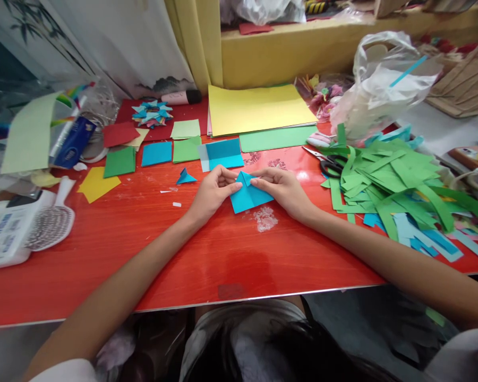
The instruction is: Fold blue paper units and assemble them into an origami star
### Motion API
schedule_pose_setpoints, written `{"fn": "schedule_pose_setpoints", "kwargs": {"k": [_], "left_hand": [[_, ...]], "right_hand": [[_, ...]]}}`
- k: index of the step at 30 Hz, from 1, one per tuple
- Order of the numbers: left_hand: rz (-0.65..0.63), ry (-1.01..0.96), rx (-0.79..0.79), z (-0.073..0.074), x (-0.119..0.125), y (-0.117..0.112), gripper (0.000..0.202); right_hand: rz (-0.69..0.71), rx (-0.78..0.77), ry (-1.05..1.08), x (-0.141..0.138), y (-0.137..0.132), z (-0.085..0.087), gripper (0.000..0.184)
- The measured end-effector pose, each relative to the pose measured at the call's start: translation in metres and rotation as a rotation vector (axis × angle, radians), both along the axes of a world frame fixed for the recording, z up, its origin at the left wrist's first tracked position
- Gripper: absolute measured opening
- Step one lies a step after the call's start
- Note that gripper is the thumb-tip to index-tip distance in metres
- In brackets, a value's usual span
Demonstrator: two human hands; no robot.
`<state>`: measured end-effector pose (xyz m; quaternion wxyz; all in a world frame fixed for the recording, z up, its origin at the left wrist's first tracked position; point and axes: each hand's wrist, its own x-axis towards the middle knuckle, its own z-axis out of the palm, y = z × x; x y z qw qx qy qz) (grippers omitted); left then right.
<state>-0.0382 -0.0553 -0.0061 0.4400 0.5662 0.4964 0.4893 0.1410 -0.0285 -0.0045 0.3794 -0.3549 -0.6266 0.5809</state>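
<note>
A blue sheet of origami paper point(252, 199), creased and with its far corners folded toward the middle, is held just over the red table point(175, 265). My left hand point(215, 192) pinches its left side between thumb and fingers. On the opposite side, my right hand point(283, 188) grips the paper the same way, its thumb near the folded tip. To the left lies a small folded blue paper piece point(186, 176). Just beyond my hands is a stack of blue paper squares point(225, 153).
Green, blue and yellow paper squares point(99, 184) lie at the left, near a folded paper star point(152, 113). Yellow sheets point(258, 109) are stacked at the back. On the right are scissors point(330, 163) and a heap of green paper strips point(390, 180). A hairbrush point(51, 225) lies far left.
</note>
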Motion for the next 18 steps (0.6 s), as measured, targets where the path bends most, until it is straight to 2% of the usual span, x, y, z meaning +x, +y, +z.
{"fn": "schedule_pose_setpoints", "kwargs": {"k": [5, 11, 15, 18], "left_hand": [[-0.009, -0.016, -0.026, 0.0000, 0.0000, 0.0000, 0.024], [-0.015, -0.020, -0.051, 0.0018, 0.0004, -0.0007, 0.023], [-0.058, -0.032, -0.071, 0.0012, -0.0002, -0.0003, 0.021], [-0.061, -0.033, -0.079, 0.0005, -0.0002, 0.0004, 0.021]], "right_hand": [[-0.026, 0.040, -0.045, 0.0002, 0.0012, 0.0015, 0.030], [-0.057, 0.133, -0.155, 0.0009, 0.0034, 0.0015, 0.041], [-0.044, 0.126, -0.169, 0.0010, 0.0039, -0.0004, 0.043], [-0.019, 0.096, -0.181, 0.0009, 0.0029, -0.0005, 0.037]]}}
